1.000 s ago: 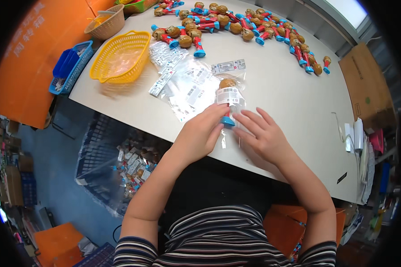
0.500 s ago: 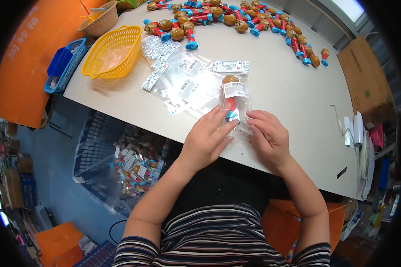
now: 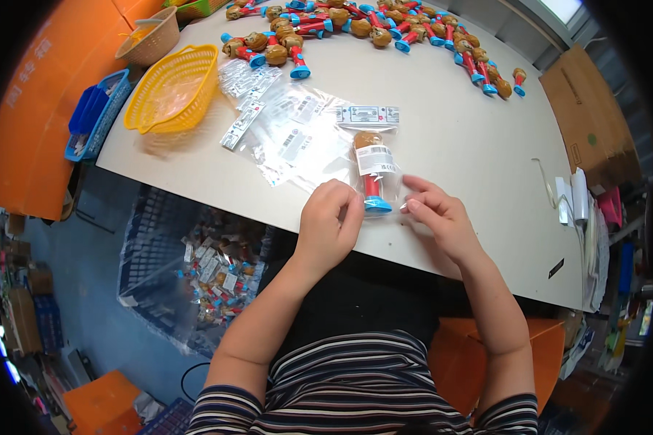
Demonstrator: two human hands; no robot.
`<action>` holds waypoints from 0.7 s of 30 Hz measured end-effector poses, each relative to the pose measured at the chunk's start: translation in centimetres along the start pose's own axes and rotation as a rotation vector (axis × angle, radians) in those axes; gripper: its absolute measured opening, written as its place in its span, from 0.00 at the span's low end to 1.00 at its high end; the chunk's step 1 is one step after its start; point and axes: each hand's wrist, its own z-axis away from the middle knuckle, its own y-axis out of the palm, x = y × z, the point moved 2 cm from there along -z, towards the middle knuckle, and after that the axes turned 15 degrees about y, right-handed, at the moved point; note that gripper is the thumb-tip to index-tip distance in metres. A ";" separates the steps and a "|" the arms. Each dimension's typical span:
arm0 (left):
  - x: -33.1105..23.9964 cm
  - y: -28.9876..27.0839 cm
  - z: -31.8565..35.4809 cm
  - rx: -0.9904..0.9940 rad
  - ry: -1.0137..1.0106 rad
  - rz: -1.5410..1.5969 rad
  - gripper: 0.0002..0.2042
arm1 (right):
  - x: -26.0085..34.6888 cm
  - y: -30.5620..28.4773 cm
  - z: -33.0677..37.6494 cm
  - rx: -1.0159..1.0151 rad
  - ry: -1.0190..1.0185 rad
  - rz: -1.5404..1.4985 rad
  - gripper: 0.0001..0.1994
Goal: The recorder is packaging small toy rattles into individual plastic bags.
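Observation:
A clear plastic bag (image 3: 390,181) lies flat near the table's front edge, its printed header strip pointing away from me. Inside it is a small toy figure (image 3: 372,187) with a brown round head, red body and blue base; a white label covers its middle. My left hand (image 3: 330,221) is closed with thumb and forefinger together at the bag's lower left edge. On the other side my right hand (image 3: 442,217) pinches at the lower right corner, forefinger raised a little. Flat clear bags (image 3: 290,134) with printed headers lie in an overlapping pile to the left.
Many loose toy figures (image 3: 334,22) cover the table's far side. A yellow basket (image 3: 209,83) stands at the left, with a blue basket (image 3: 123,98) beyond the edge. Below is a dark blue crate (image 3: 134,239) of bagged figures. A cardboard box (image 3: 584,109) stands right.
My hands have drawn apart to the bag's lower corners, uncovering the figure's blue base. The left hand's spread fingers have curled closed. The whole view has shifted slightly.

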 end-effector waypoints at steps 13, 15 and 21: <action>1.0 0.3 -0.5 -0.047 -0.223 0.078 0.11 | 0.8 0.8 -0.3 0.028 0.374 -0.327 0.04; 1.6 0.4 -0.4 -0.066 -0.216 0.071 0.11 | 0.7 0.7 -0.1 0.026 0.376 -0.363 0.05; 1.3 0.7 -0.7 -0.138 -0.313 0.233 0.11 | 1.6 1.2 0.4 -0.007 0.362 -0.487 0.15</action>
